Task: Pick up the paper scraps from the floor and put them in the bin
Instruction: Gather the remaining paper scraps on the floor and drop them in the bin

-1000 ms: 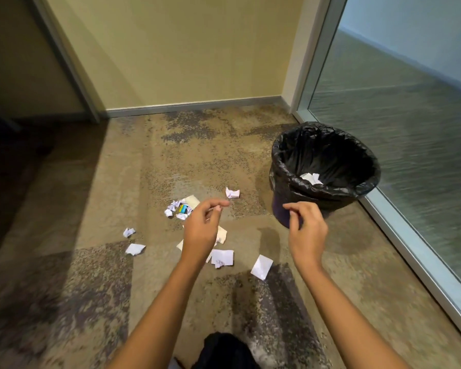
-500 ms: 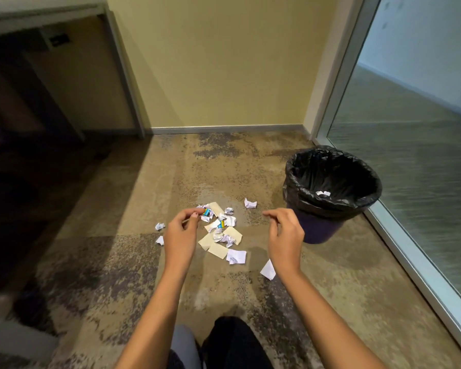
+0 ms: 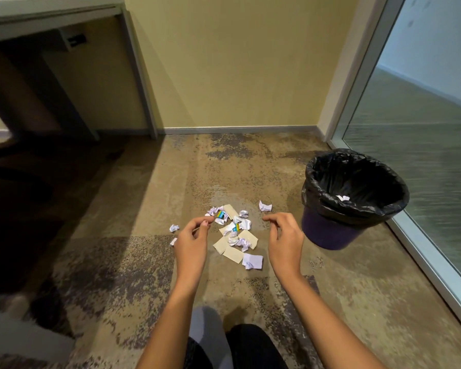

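While the view is pulling back from the bin, both arms are reaching out over the carpeted floor (image 3: 149, 209). The left hand (image 3: 192, 242) and right hand (image 3: 284, 239) are hanging loosely curled, pinching nothing. Between them the paper scraps (image 3: 234, 233) are lying clustered, one crumpled scrap (image 3: 264, 206) apart. Beyond, right, the black-lined bin (image 3: 330, 230) is holding one scrap; judging by this, most pickup remains.
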Available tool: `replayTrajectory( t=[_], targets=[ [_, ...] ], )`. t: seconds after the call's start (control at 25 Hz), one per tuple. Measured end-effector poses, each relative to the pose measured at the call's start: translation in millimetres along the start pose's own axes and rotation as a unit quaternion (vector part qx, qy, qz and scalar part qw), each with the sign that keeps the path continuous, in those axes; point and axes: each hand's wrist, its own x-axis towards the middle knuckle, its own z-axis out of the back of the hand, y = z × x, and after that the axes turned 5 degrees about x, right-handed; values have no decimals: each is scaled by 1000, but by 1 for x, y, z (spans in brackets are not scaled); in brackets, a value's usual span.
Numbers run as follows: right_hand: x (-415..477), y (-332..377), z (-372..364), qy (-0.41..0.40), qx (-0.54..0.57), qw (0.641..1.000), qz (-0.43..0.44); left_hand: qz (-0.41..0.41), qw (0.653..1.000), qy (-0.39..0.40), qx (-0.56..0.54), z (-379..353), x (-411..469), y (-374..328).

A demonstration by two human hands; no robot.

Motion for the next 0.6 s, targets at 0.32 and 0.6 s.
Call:
replayTrajectory(
  t=[0.32,0.6],
  targets=[
    [-6,-42,-60,55,2,996,-76,50,996,1,69,3,51,63],
    [-12,-110,-106,126,-81,976,-158,88,976,14,196,-4,110,125]
  ],
)
